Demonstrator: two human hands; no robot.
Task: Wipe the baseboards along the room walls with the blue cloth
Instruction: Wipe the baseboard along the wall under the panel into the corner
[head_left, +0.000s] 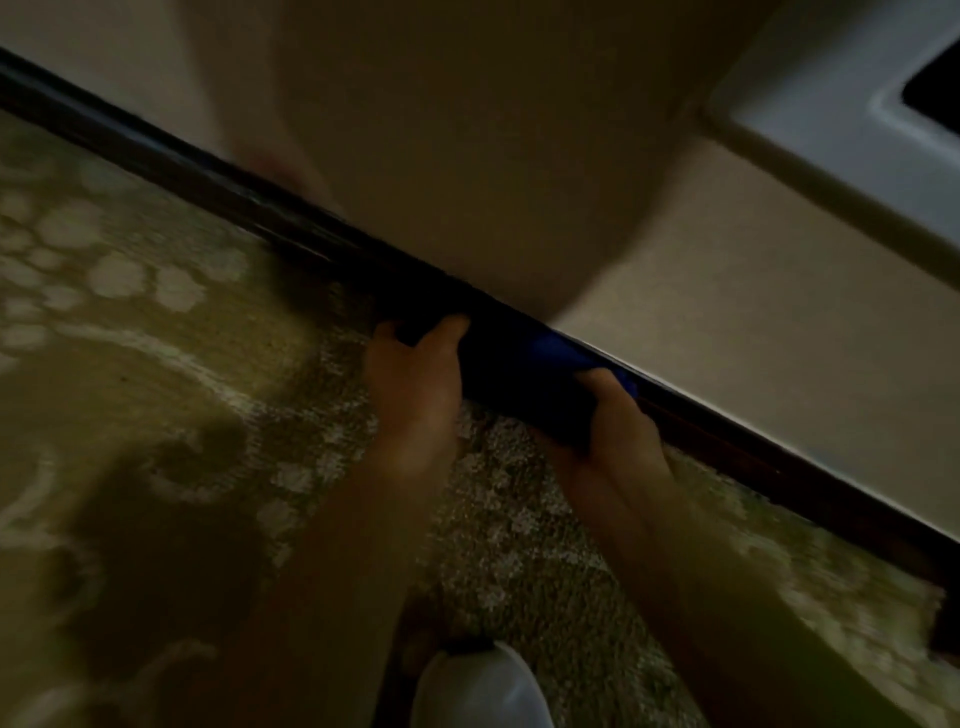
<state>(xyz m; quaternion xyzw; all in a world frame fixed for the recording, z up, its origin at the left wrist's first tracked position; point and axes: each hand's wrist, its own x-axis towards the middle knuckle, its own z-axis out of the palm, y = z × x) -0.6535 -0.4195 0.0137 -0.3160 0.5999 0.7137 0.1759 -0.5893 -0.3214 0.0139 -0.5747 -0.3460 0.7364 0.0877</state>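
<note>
A dark wooden baseboard (208, 176) runs diagonally from the upper left to the lower right, where the cream wall meets the carpet. The blue cloth (519, 379) lies folded against the baseboard near the middle of the view; most of it is in shadow and looks almost black. My left hand (415, 369) grips the cloth's left end, thumb on top. My right hand (613, 426) holds the right end, fingers curled round it, with a brighter blue corner showing above the fingers. Both forearms reach in from the bottom of the frame.
Patterned olive and pale carpet (130, 364) covers the floor on the left and below. A white shoe tip (483, 686) shows at the bottom centre. A white window frame or ledge (831, 104) juts from the wall at the upper right. The frame is dim and blurred.
</note>
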